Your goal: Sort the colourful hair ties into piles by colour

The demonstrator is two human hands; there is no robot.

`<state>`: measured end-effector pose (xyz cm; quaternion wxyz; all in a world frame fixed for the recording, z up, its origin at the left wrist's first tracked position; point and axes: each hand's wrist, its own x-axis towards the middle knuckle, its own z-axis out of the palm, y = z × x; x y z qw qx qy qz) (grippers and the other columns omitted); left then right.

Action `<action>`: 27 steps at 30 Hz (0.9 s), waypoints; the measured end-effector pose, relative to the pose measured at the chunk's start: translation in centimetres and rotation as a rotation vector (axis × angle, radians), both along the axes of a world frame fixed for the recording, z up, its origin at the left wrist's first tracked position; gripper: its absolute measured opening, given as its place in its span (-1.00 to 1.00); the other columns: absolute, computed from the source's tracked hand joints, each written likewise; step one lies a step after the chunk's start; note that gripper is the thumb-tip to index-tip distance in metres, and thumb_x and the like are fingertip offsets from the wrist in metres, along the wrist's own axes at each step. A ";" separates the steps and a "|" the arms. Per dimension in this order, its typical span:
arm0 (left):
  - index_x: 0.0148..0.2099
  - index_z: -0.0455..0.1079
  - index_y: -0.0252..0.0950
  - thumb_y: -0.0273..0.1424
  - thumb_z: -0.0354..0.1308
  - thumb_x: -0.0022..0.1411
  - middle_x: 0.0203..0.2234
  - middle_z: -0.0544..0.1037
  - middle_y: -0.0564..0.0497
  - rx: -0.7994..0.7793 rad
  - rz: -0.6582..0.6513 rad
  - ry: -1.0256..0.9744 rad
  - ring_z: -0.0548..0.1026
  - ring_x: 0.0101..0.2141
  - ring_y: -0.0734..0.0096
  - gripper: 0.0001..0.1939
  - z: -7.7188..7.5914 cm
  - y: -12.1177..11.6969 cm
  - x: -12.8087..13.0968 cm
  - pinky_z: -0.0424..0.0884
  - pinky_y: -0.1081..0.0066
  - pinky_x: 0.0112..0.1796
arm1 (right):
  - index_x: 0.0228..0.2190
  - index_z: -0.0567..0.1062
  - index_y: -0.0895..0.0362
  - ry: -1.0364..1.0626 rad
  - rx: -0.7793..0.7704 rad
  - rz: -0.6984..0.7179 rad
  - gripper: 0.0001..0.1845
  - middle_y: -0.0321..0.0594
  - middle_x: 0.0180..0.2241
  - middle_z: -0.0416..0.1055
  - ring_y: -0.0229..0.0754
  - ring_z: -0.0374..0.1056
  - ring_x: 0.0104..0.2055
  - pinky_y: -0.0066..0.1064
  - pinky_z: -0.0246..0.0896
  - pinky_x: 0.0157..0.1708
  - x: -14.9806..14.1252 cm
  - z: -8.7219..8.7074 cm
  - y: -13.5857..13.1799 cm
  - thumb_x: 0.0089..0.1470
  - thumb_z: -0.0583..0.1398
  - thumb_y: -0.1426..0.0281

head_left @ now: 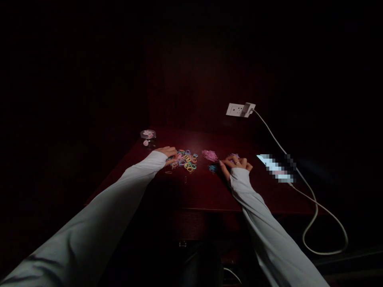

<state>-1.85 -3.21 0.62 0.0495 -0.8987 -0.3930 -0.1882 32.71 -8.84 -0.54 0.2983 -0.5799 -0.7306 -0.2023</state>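
A mixed heap of small coloured hair ties (188, 159) lies on the dark red table. At its left edge my left hand (168, 152) rests with curled fingers, the tips among the rings; what they pinch is hidden. My right hand (238, 164), a ring on one finger, bends over a purple pile (233, 156), partly covering it. Its thumb and forefinger come close together near a small blue pile (212, 169); I cannot make out anything between them. Just left of this hand is a pink pile (210, 155) of thin pieces.
Two loose paper clips, one a clip (185, 179), lie in front of the heap. A clear jar (148, 139) with pink pieces stands at the back left. On the right lies a lit phone (275, 168), its white cable (314, 199) running to a wall socket (236, 109).
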 end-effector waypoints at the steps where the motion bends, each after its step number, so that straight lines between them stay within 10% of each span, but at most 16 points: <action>1: -0.15 0.46 -0.24 -0.32 0.03 0.43 -0.16 0.55 -0.01 0.001 -0.004 -0.003 0.45 -0.16 0.32 -0.80 0.0 0.0 0.0 0.31 0.41 -0.17 | -0.19 0.66 -0.08 0.001 -0.003 0.005 -0.59 -0.18 -0.14 0.49 -0.03 0.17 -0.07 -0.19 -0.16 -0.11 0.1 0.0 0.0 0.36 0.05 0.08; 10: -0.17 0.38 -0.26 -0.29 -0.07 0.48 -0.20 0.49 -0.04 -0.007 -0.008 -0.173 0.45 -0.18 0.33 -0.75 0.1 0.1 0.5 0.36 0.37 -0.15 | -0.21 0.67 -0.08 0.059 -0.008 0.013 -0.58 -0.17 -0.14 0.51 -0.01 0.16 -0.05 -0.17 -0.17 -0.07 -1.2 0.3 -0.2 0.37 0.03 0.11; 27: -0.21 0.33 -0.26 -0.32 -0.08 0.48 -0.20 0.47 -0.07 -0.087 -0.034 -0.312 0.52 -0.13 0.31 -0.77 0.2 -0.6 1.7 0.43 0.39 -0.20 | -0.19 0.69 -0.19 0.297 -0.276 0.201 -0.63 -0.21 -0.22 0.48 -0.02 0.13 -0.08 -0.23 -0.22 -0.15 -12.1 1.1 0.8 0.33 0.10 0.02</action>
